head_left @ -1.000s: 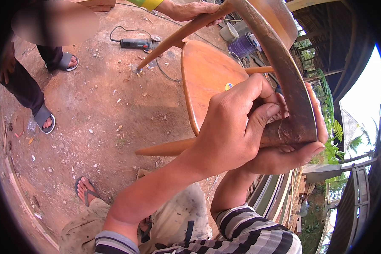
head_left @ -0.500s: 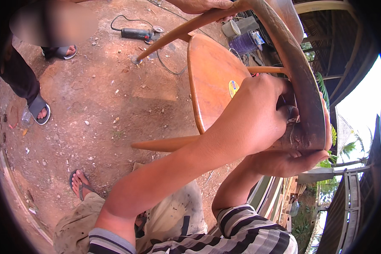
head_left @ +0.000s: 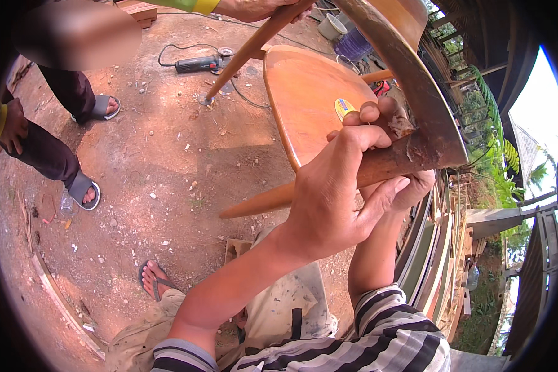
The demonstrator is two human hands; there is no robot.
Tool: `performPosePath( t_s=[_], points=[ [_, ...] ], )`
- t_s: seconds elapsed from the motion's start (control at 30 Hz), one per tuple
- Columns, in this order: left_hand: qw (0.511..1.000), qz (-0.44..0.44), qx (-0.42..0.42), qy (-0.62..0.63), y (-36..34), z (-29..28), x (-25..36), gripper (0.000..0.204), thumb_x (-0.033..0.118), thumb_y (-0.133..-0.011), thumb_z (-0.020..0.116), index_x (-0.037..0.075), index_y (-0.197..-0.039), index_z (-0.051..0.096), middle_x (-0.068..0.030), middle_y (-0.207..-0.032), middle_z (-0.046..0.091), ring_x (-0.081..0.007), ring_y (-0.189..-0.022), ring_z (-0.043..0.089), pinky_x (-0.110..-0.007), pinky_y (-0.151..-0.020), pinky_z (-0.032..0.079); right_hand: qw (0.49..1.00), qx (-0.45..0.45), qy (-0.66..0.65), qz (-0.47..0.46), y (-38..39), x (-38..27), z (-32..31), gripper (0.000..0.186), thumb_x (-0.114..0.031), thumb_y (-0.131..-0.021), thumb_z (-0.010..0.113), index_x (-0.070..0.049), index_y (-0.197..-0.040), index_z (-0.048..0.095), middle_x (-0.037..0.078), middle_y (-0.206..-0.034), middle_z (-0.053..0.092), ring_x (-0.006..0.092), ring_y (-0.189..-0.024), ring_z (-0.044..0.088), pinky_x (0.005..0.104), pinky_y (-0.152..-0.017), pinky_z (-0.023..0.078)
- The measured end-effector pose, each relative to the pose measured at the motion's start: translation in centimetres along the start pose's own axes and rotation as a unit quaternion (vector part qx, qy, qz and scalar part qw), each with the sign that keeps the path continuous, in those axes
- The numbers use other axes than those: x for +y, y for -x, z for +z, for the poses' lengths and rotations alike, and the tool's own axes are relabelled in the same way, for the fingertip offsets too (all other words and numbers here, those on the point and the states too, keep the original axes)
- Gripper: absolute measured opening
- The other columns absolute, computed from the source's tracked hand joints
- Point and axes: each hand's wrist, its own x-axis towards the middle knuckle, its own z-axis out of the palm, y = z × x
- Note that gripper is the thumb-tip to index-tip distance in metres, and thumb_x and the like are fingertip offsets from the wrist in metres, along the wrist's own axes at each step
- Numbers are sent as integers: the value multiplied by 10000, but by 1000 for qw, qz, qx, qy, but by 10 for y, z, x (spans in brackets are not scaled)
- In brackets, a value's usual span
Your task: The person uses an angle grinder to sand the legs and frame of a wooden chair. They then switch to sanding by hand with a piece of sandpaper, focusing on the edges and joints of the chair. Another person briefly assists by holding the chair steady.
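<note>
A brown wooden chair is tipped over in front of me, its smooth seat [head_left: 307, 93] marked with an oval yellow sticker [head_left: 343, 109]. My left hand [head_left: 335, 192] is closed round the chair leg [head_left: 378, 170], thumb below and fingers above, close to a rough, dark joint. My right hand [head_left: 413, 189] grips the same joint from behind. Fingertips curl over the leg's far side, next to a small crumpled brown scrap [head_left: 401, 128] that I cannot make out clearly. From the joint, a dark curved rail [head_left: 425, 87] runs up and away.
Another person's hand [head_left: 251, 7] holds the chair at the top. At left stands someone in dark trousers [head_left: 46, 146] and grey sandals. A corded angle grinder [head_left: 198, 64] lies on the dirt ground [head_left: 167, 167]. Stacked timber [head_left: 437, 248] is at right; a bucket [head_left: 332, 27] stands behind the chair.
My left hand has shifted from over the rail joint down onto the leg, its thumb now showing. The chair sits slightly higher in view. The other person's yellow-green cuff has come into sight.
</note>
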Motion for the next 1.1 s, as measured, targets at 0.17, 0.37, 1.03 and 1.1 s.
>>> performPosePath(
  t_s=[0.17, 0.37, 1.03, 1.1],
  points=[
    [1000, -20, -13, -11, 4, 8, 6, 441, 98, -956, 747, -56, -1277, 487, -186, -1230, 621, -211, -1113, 661, -333, -967, 537, 994, -17, -106, 6, 5, -3, -22, 557, -235, -930, 667, 90, -1357, 519, 252, -1232, 633, 379, -1163, 638, 492, -1062, 514],
    [997, -73, 6, -3, -4, 4, 34, 484, 231, -1030, 672, -63, -1352, 463, -144, -1251, 580, -146, -1080, 580, -324, -993, 473, 978, 59, -196, 33, 4, -1, 15, 317, -104, -1015, 653, 29, -1288, 560, 162, -1211, 678, 220, -1100, 693, 369, -986, 576],
    [973, -209, 32, 89, 1, 3, 44, 618, 342, -1033, 643, 5, -1491, 402, -141, -1492, 519, -267, -1385, 499, -443, -1202, 367, 956, 228, -177, -56, 10, -1, 41, 75, -77, -1037, 629, -2, -1030, 635, 22, -935, 672, 38, -838, 595, 203, -757, 497],
    [974, -209, 18, 81, 0, -3, 43, 643, 356, -1026, 650, 3, -1499, 396, -144, -1497, 512, -268, -1392, 491, -449, -1206, 362, 949, 232, -207, -54, 11, -2, 44, 87, -88, -1040, 632, -2, -1029, 635, 25, -935, 674, 35, -824, 583, 203, -744, 491]
  ],
)
